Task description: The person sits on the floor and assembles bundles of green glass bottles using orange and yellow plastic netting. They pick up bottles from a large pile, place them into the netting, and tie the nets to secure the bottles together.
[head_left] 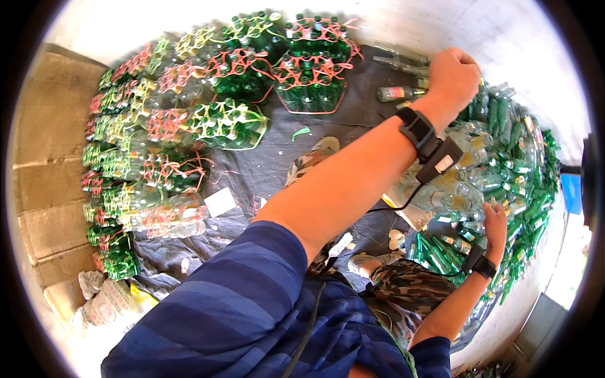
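My left arm stretches across to the far right, where my left hand (pixel 455 77) is closed, its fingers curled away from view. Whatever it grips is hidden. Beside it, clear glass bottles (pixel 403 65) and a labelled bottle (pixel 392 94) lie on their sides. Lower at the right, my right hand (pixel 495 223) is over the edge of a big heap of loose bottles, its fingers partly stretched out and apart. Clear bottles (pixel 455 196) lie to its left, and green bottles (pixel 532 220) to its right. Both wrists carry dark strapped devices.
Upright bottles bound with red and yellow-green strips, such as a green bundle (pixel 310 82), stand in rows at the left and back. Cardboard (pixel 57 151) lines the left wall. A dark sheet (pixel 242 170) covers the floor, with a white paper piece (pixel 220 202) and a sack (pixel 110 302).
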`<move>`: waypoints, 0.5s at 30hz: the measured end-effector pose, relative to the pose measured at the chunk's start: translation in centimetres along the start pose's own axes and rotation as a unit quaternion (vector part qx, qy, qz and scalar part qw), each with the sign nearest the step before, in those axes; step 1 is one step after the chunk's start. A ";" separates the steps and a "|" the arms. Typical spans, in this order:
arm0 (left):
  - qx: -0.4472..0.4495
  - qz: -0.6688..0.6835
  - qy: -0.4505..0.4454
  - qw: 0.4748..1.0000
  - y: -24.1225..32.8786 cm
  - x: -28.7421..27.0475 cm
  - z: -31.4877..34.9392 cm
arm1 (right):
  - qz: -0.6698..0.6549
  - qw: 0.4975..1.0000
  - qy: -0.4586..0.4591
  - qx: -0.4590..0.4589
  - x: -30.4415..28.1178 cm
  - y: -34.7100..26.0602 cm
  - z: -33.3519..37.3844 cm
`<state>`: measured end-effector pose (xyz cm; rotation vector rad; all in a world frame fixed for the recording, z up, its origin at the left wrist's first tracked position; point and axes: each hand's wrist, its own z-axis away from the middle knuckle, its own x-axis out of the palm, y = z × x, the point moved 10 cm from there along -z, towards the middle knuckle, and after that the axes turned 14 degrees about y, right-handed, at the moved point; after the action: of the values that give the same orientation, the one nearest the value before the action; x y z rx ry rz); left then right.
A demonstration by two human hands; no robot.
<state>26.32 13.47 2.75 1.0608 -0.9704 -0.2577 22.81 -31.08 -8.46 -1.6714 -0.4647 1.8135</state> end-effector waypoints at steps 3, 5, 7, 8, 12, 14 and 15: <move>0.024 -0.007 0.010 1.000 -0.2 0.0 -0.7 | 0.025 1.000 0.007 -0.013 -0.1 -0.1 -0.3; 0.039 -0.015 0.012 0.999 -0.2 0.1 -0.8 | 0.034 0.999 0.000 -0.023 0.1 -0.4 -0.3; 0.036 -0.025 0.016 0.999 -0.4 0.0 -0.9 | 0.026 0.999 -0.004 -0.029 0.3 -0.9 -0.3; 0.031 -0.028 0.019 0.999 -0.6 0.0 -0.8 | 0.029 0.999 0.001 -0.042 0.3 -1.3 -0.2; 0.031 -0.054 0.030 0.998 -0.5 -0.1 -0.7 | 0.066 0.996 0.007 -0.065 0.5 -2.4 -0.3; 0.034 -0.061 0.030 0.997 -0.5 -0.1 -0.7 | 0.117 0.987 0.036 -0.103 0.1 -3.3 -0.3; 0.036 -0.061 0.029 0.997 -0.5 -0.1 -0.7 | 0.135 0.983 0.050 -0.118 0.1 -3.7 -0.4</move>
<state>26.91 13.67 2.22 1.1890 -0.8693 -0.2925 23.91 -28.35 -6.25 -2.0620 -0.4412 1.9121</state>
